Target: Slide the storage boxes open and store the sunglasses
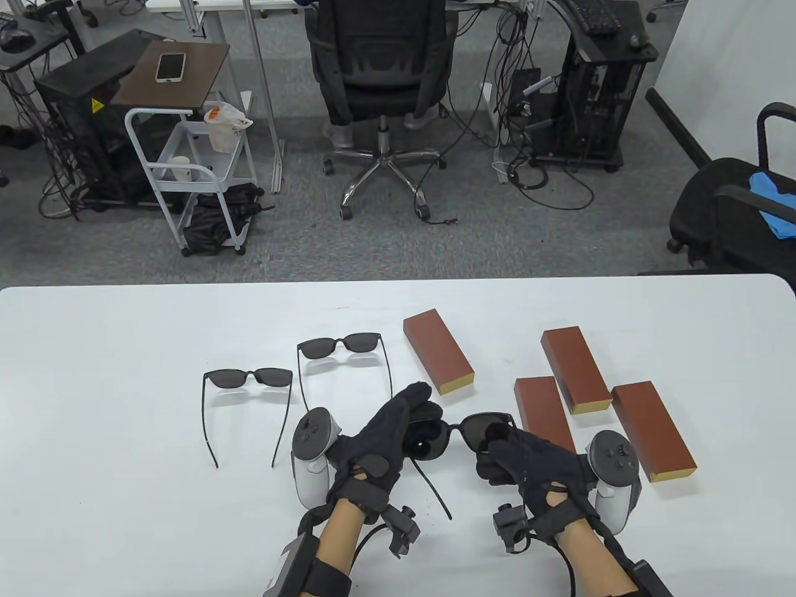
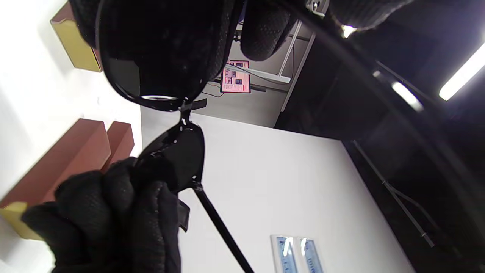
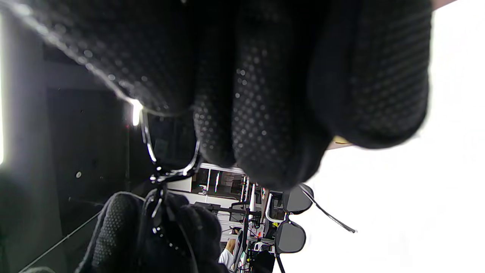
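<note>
Both gloved hands hold one pair of black sunglasses [image 1: 474, 431] just above the white table [image 1: 124, 497], near its front middle. My left hand [image 1: 418, 415] curls round the left lens; my right hand [image 1: 497, 451] pinches the right lens end. One temple arm [image 1: 433, 491] sticks out toward me, unfolded. In the left wrist view the sunglasses [image 2: 178, 151] fill the middle, with the right hand's fingers [image 2: 113, 212] on the lower lens. Four closed brown storage boxes lie to the right: one [image 1: 438, 351] at the middle, three [image 1: 575, 370] [image 1: 544, 413] [image 1: 653, 432] close together.
Two more pairs of black sunglasses [image 1: 249, 398] [image 1: 342, 348] lie unfolded on the table left of the hands. Beyond the far table edge stand an office chair [image 1: 379, 74], a white cart [image 1: 186, 168] and computer racks on the floor.
</note>
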### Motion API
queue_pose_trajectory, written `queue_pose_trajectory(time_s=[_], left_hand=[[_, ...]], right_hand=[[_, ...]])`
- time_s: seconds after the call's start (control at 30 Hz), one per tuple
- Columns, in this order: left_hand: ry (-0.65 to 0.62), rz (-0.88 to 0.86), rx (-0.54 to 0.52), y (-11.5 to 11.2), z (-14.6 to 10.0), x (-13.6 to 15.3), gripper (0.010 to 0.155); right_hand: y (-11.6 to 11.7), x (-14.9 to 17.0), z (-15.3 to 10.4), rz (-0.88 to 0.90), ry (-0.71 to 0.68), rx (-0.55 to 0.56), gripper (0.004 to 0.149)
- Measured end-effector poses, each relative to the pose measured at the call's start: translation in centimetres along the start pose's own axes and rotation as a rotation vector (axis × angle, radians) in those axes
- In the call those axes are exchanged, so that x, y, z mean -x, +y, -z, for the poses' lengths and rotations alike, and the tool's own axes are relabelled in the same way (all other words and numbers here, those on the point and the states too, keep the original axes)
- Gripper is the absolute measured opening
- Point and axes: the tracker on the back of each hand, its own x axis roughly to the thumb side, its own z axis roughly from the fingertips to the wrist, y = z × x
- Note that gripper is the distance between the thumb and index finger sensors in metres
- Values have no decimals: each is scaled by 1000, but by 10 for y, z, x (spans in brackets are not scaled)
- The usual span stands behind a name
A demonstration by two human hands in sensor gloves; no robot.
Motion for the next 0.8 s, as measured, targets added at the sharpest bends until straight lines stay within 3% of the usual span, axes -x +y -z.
queue_pose_trajectory(time_s=[0.53, 0.8], left_hand=[[60, -247, -14, 3, -5, 28, 65], [80, -175, -4, 1, -6, 30, 66]], right_hand=[[7, 7, -10, 89, 114, 29, 48], [6, 8, -11, 77, 120, 55, 55]])
